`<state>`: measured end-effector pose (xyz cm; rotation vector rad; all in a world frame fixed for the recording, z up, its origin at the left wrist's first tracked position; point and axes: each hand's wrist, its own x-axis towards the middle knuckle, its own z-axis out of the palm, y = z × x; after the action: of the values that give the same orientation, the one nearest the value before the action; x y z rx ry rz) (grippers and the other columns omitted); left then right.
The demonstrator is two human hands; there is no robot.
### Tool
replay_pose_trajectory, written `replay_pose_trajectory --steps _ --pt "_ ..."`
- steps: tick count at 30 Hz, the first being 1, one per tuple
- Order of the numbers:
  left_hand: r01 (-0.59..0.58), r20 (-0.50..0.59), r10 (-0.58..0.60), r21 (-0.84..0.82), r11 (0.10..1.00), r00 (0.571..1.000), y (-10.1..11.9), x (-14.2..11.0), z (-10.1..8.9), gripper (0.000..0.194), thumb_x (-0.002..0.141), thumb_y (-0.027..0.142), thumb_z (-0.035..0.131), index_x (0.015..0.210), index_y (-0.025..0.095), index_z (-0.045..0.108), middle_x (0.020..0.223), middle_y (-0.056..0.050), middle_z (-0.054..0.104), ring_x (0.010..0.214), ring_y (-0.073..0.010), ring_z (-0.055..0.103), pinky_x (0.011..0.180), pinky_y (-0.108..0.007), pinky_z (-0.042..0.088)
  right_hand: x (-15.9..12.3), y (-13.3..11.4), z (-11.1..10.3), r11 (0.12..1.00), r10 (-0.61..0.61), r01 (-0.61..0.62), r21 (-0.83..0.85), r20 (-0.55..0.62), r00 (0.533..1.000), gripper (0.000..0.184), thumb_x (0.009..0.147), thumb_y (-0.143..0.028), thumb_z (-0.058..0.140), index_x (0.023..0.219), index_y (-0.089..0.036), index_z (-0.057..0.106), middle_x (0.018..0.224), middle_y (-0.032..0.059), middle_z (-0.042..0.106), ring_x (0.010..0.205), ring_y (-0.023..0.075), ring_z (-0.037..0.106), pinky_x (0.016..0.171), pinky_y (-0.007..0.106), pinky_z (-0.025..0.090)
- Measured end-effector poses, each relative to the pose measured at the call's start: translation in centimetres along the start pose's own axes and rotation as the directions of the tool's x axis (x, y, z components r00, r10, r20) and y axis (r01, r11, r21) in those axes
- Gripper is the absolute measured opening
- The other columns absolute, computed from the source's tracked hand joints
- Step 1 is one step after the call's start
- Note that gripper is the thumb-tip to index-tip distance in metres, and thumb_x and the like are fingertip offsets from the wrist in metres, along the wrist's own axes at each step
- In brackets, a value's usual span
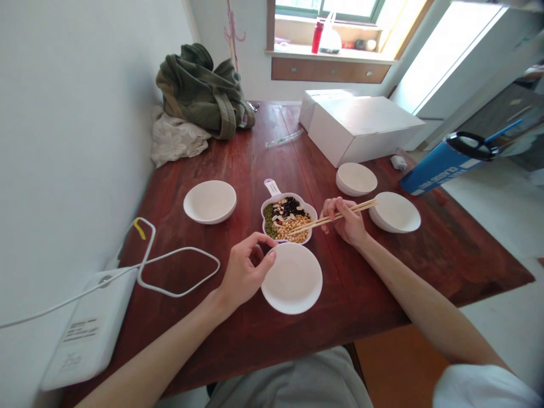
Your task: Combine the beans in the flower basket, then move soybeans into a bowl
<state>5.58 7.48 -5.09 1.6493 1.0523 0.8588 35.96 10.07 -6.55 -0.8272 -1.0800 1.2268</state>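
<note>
centrally on the table (pixel 255 164), a sectioned dish (pixel 312 213) is filled with green, black and yellow beans (pixel 287 231), over which chopsticks (pixel 360 207) are held, clasped by the right hand (pixel 346 222). just nearer, a white bowl (pixel 293 280) is pinched at its rim by the left hand (pixel 246 263). another bowl (pixel 209 202) is set leftward, two more bowls (pixel 395 213) rightward.

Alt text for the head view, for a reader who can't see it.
A person's right hand holds chopsticks, tips at the yellow beans in a handled tray, while the left hand is at the rim of a white bowl. Three more white bowls stand on the reddish-brown table.
</note>
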Motion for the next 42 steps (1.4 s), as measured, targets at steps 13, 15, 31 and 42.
replay_pose_trajectory --steps 13,15,31,42 --pt "-0.008 -0.001 0.008 0.017 1.0 1.0 -0.2 -0.1 0.0 0.015 0.097 0.034 0.072 0.102 0.02 0.075 0.077 0.0 0.07 0.061 -0.0127 0.055 0.059 -0.026 0.043 0.2 -0.2 0.2 0.999 -0.009 0.011 0.044 -0.045 0.999 0.06 0.097 -0.066 0.079 0.061 -0.02 0.065 0.062 0.0 0.054 0.048 0.0157 0.061 0.037 0.028 0.048" --pt "-0.01 -0.01 0.01 0.028 1.0 1.0 -0.1 -0.1 0.0 0.015 0.096 0.034 0.073 0.101 0.02 0.075 0.077 0.0 0.069 0.063 -0.0131 0.057 0.06 -0.026 0.044 0.1 -0.7 0.3 0.997 -0.012 0.016 0.071 -0.057 0.998 0.06 0.096 -0.066 0.08 0.061 -0.021 0.062 0.062 -0.0011 0.052 0.047 0.0157 0.061 0.036 0.028 0.047" --pt "-0.046 0.143 0.038 0.054 0.997 0.989 -0.2 0.3 -0.7 0.017 0.099 0.033 0.065 0.109 0.018 0.066 0.066 0.009 0.045 0.058 -0.0109 0.042 0.058 -0.026 0.033 -0.6 -1.9 0.4 0.999 -0.03 0.028 0.036 0.039 0.999 0.059 0.104 -0.06 0.071 0.063 -0.018 0.066 0.063 0.0006 0.055 0.045 0.0162 0.064 0.034 0.026 0.045" --pt "-0.048 0.129 0.037 0.087 0.995 0.991 0.0 0.4 -0.6 0.016 0.099 0.031 0.064 0.107 0.017 0.069 0.066 0.009 0.044 0.059 -0.0111 0.042 0.058 -0.026 0.033 -0.7 -1.3 0.5 1.0 -0.022 0.021 0.018 0.057 0.998 0.057 0.107 -0.057 0.069 0.065 -0.018 0.068 0.063 0.0021 0.06 0.046 0.0166 0.065 0.038 0.027 0.05"
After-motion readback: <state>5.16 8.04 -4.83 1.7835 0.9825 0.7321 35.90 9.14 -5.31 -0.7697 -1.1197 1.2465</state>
